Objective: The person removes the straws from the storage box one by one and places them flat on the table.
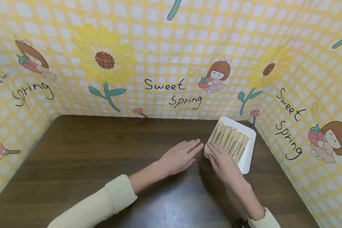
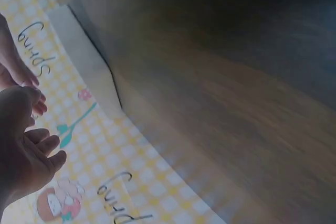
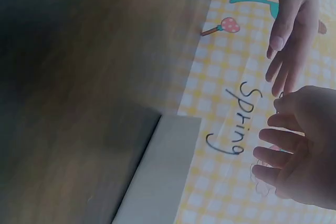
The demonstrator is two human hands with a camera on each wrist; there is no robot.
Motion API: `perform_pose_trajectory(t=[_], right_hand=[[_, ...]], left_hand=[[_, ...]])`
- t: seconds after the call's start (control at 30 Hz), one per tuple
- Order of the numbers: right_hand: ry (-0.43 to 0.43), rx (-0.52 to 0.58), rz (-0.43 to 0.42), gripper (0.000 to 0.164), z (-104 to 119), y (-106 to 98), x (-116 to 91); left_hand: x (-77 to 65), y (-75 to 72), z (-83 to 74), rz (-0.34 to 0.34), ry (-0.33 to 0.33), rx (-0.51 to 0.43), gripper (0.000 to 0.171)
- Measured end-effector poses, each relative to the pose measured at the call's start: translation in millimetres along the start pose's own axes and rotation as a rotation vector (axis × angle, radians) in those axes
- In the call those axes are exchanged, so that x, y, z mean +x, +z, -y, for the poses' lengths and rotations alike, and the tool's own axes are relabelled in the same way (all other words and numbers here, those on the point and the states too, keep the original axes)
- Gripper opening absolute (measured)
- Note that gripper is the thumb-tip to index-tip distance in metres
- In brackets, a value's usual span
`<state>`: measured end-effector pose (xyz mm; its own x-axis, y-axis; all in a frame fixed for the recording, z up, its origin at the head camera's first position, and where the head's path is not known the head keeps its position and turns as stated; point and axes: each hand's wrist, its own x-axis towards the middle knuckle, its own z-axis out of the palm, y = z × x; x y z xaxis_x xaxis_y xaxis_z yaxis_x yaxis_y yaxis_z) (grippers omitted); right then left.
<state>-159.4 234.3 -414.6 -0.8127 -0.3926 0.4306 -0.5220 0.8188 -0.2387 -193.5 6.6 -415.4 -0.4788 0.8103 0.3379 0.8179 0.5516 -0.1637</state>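
In the head view, a white tray (image 1: pixel 249 158) lies at the table's back right and holds a row of several slim, tan printed packets (image 1: pixel 231 139). My right hand (image 1: pixel 226 166) is over the tray's near left corner, with its fingertips at the leftmost packets. Just left of the tray, my left hand (image 1: pixel 178 158) reaches toward it with extended fingers and nothing in it. Both wrist views show the left hand (image 2: pixel 26 150) and right hand (image 3: pixel 310 156) close together, fingers loosely bent, with nothing visibly gripped.
The dark wooden table (image 1: pixel 102 152) runs to a yellow checked cloth (image 1: pixel 159 57) that rises behind it and on both sides. A pale flat strip (image 2: pixel 86 59) stands at the table edge in the wrist views; I cannot tell what it is.
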Motion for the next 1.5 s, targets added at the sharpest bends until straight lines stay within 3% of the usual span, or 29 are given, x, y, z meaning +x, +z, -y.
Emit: perform_pose_trajectory(t=[0.23, 0.43, 0.8, 1.07, 1.37, 1.5], right_hand=[[-0.049, -0.049, -0.062, 0.048, -17.5, 1.0, -17.5], [-0.033, -0.061, -0.064, 0.049, -31.3, 0.0, -32.3], [0.004, -0.086, -0.042, 0.052, -47.9, -1.9, -54.5], [-0.003, -0.124, -0.040, 0.049, -60.5, -2.1, -70.8], [-0.071, -0.132, -0.085, 0.052, -72.9, -2.4, -80.3], [-0.065, -0.135, -0.060, 0.050, -76.9, -4.4, -86.8]], left_hand=[[19.0, 18.0, -12.0, -0.075, 0.077, -0.008, 0.055], [29.6, 34.6, -18.9, -0.110, 0.138, 0.037, 0.047], [42.6, 55.8, -21.5, -0.070, 0.198, 0.087, 0.051], [51.8, 59.2, -17.8, 0.007, 0.238, 0.118, 0.049], [62.3, 64.1, -18.5, 0.266, 0.151, 0.154, 0.057], [68.3, 66.5, -18.0, 0.252, 0.173, 0.174, 0.054]])
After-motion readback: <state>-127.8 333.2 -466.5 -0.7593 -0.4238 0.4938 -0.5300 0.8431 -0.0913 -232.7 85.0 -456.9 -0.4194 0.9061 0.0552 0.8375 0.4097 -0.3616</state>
